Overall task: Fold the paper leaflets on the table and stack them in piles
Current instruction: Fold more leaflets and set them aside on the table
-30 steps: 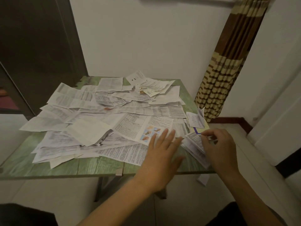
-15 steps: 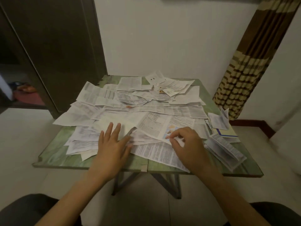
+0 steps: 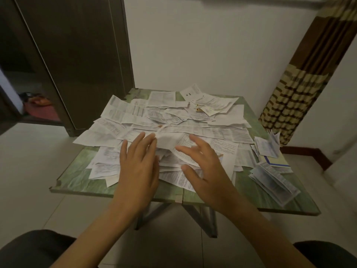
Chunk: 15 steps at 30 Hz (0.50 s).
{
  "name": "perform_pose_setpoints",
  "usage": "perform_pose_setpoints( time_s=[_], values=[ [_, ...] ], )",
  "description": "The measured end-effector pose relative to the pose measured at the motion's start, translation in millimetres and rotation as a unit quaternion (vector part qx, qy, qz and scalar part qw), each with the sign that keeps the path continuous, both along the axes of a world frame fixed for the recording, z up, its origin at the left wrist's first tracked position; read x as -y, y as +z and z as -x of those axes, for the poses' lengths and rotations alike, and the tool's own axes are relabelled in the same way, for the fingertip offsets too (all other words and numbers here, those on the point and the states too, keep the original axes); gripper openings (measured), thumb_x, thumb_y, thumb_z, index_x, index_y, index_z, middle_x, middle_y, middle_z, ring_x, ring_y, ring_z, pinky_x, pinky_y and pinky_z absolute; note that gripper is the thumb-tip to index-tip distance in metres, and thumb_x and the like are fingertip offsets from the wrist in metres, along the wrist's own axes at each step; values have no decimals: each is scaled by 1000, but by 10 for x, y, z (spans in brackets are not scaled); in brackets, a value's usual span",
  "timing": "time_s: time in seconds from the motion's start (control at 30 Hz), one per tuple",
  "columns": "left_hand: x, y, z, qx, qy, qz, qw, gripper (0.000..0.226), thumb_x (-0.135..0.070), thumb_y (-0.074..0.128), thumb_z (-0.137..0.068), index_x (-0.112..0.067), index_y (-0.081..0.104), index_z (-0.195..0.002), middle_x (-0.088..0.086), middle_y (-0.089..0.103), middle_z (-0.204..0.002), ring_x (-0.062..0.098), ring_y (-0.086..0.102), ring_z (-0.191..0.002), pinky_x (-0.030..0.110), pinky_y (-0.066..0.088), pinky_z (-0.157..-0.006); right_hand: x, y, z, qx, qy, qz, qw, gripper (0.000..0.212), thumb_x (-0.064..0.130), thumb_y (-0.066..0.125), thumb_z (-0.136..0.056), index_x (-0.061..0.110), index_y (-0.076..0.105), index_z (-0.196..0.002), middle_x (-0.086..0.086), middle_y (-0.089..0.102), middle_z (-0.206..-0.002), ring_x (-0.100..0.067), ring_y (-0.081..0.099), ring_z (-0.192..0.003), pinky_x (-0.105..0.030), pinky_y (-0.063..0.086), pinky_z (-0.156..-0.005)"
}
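Several unfolded white printed leaflets [image 3: 193, 130] lie scattered and overlapping across the green table [image 3: 77, 178]. My left hand [image 3: 138, 167] reaches over the near middle of the heap, fingers straight, its fingertips against a blank white sheet [image 3: 168, 141] whose far edge curls up. My right hand [image 3: 206, 171] hovers just right of that sheet with fingers spread and blurred, holding nothing. A pile of folded leaflets [image 3: 274, 180] lies at the table's near right corner. A smaller bunch of folded leaflets [image 3: 267, 146] stands behind it.
A cream booklet with blue trim [image 3: 274, 161] lies between the two folded piles. A striped brown curtain [image 3: 299, 93] hangs at the right, and a dark door [image 3: 77, 55] stands at the left. The table's folding legs [image 3: 195, 217] show below its near edge, above my knees.
Both hands have moved left, from the folded pile to the middle of the heap. The left hand has slid forward to the white sheet, whose edge has lifted. The right hand has let go and spread.
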State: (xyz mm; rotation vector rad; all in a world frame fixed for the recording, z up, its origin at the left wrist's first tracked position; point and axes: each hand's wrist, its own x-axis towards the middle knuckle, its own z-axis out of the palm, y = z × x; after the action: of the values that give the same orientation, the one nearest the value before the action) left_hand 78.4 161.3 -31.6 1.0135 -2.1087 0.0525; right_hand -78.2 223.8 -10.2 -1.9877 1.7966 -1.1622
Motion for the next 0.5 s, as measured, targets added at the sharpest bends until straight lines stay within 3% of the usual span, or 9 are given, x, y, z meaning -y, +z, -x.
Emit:
perform_pose_setpoints(
  time_s=[0.1,0.17,0.23,0.3,0.33,0.4,0.5],
  values=[
    [-85,154,48,-31,-57,36,997,38,-17,38,-93,-7,50,-127,15,54,-129,24,40,-125,52,33,-106,28,115,-94,-6,2,44,999,40,32,46,-89,35,49,-129,21,11,-146,-3,16,-137,-12,9,-105],
    [-166,295,76,-105,-102,8,989,37,-17,41,-92,-9,54,-125,5,54,-125,12,45,-119,30,43,-100,33,181,-92,12,6,46,999,43,36,47,-88,39,43,-131,21,11,-148,2,11,-135,-13,7,-105],
    [-234,437,95,-190,-124,-30,973,33,-16,44,-90,-12,57,-120,-6,52,-117,-5,47,-109,9,44,-88,19,205,-50,82,3,26,996,55,40,50,-84,43,30,-135,18,18,-149,2,14,-134,-21,20,-110],
    [-261,531,111,-248,-125,-68,958,27,-12,50,-88,-19,59,-113,-16,52,-109,-12,51,-102,3,44,-77,-20,242,12,174,-21,-6,984,72,43,59,-78,41,22,-141,16,27,-144,-9,26,-134,-40,39,-106],
    [-265,571,115,-263,-130,-93,951,27,-10,51,-86,-24,60,-108,-19,54,-106,-12,53,-99,4,45,-74,-38,264,36,181,-35,-16,983,79,44,64,-77,41,19,-142,18,29,-142,-12,28,-133,-45,41,-104],
    [-261,618,133,-285,-157,-168,931,28,-3,53,-88,-27,64,-95,-18,61,-101,-8,59,-95,8,49,-70,-88,320,111,148,-52,-37,987,77,39,72,-77,40,25,-139,24,36,-132,-11,35,-127,-39,43,-99],
    [-260,655,145,-322,-175,-286,885,34,7,51,-90,-22,67,-87,-12,71,-87,-2,66,-84,11,52,-60,-138,369,221,216,14,-78,973,35,20,71,-80,31,54,-109,16,64,-105,-7,66,-93,-22,56,-67]
  ],
)
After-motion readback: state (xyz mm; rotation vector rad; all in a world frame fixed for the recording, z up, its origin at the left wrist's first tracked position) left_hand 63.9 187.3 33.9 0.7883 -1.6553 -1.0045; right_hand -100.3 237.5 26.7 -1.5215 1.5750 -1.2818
